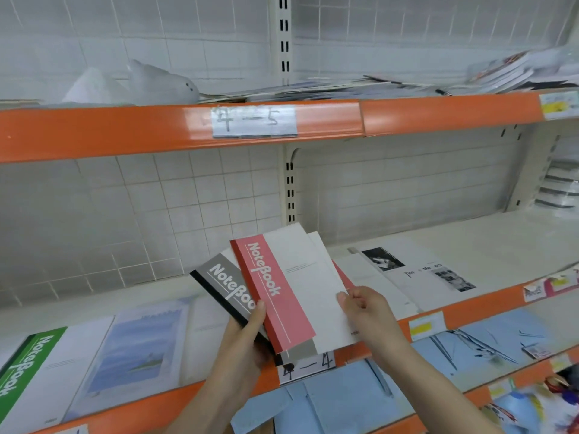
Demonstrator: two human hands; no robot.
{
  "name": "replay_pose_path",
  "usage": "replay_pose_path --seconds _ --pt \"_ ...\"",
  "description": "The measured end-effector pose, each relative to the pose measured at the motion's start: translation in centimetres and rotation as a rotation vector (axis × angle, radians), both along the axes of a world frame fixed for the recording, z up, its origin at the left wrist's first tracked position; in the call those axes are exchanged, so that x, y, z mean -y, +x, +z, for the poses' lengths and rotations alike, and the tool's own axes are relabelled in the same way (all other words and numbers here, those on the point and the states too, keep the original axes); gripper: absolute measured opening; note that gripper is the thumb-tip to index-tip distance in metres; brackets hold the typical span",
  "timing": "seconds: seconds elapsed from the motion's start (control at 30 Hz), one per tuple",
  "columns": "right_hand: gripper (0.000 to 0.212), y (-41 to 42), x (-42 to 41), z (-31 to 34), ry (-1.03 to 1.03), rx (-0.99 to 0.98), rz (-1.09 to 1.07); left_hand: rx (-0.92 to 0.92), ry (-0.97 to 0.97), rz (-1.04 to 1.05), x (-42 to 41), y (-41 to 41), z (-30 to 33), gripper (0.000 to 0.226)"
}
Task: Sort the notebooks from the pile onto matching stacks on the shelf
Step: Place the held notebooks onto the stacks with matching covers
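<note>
The right hand (365, 311) pinches the red notebook's (283, 289) white edge; the left hand (247, 333) grips the fanned pile, thumb on the grey notebook (227, 288). Both are held above the shelf (488, 242), where a green notebook (28, 368) lies far left.

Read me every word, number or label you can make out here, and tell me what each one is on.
"NoteBook": red notebook, pinched by the right hand.
"NoteBook": grey notebook, held by the left hand.
"NoteBook": green notebook lying on the shelf.
"4-5": paper label on the upper shelf edge.
"4-4": paper label, partly hidden by the notebooks.
Roughly "Time Memory": black-and-white notebook, blurred.
Yellow price tags: too small to read.
</note>
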State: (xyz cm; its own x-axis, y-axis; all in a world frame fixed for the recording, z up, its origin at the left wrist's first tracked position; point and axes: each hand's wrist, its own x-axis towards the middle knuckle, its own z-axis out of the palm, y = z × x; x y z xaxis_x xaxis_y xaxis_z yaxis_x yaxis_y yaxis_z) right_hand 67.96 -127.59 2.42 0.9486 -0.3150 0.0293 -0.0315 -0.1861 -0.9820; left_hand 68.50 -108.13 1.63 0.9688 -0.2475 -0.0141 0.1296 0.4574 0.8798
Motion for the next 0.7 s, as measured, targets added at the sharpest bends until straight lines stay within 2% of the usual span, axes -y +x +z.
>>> replay_pose_path --seconds 0.23,0.43,0.5,0.6,0.7 --pt "0.039 0.5 4.6 -0.2 -0.119 0.026 -0.096 0.087 0.121 -0.19 3.5 0.9 0.0 0.067" --pt "0.04 1.6 7.2 -0.6 -0.144 0.017 -0.087 0.081 0.053 -0.224 6.0 0.9 0.4 0.1" --pt "0.042 2.2 8.0 -0.7 -0.148 0.015 -0.103 0.052 0.029 -0.193 6.6 0.9 0.3 0.096" --pt "0.042 2.8 8.8 -1.0 -0.11 0.006 -0.095 0.011 0.009 -0.151 7.0 1.0 0.2 0.078" --pt "0.038 3.1 8.7 -1.2 -0.15 0.037 -0.068 0.033 -0.029 -0.169 7.2 0.8 0.5 0.095"
